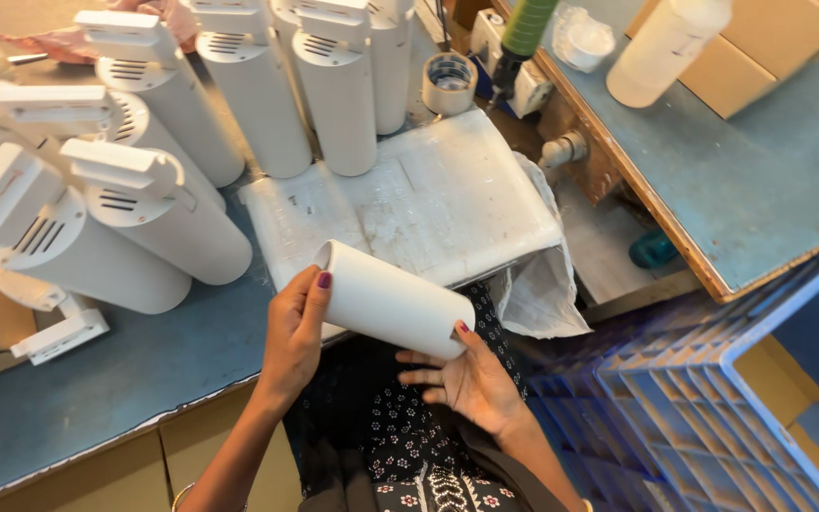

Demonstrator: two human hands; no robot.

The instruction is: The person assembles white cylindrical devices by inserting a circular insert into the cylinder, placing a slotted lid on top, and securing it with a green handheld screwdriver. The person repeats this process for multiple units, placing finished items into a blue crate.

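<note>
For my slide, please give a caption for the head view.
Both hands, left hand and right hand, hold a white cylinder beside finished white lamp housings.

Bare blue bench [125, 379] left of the hands; white cylinder lamps [154, 209] crowding beyond.

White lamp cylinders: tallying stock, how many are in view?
At least 9 cylinders: one between left hand and right hand, four lying left, four standing behind the foam pad; others possibly hidden.
</note>
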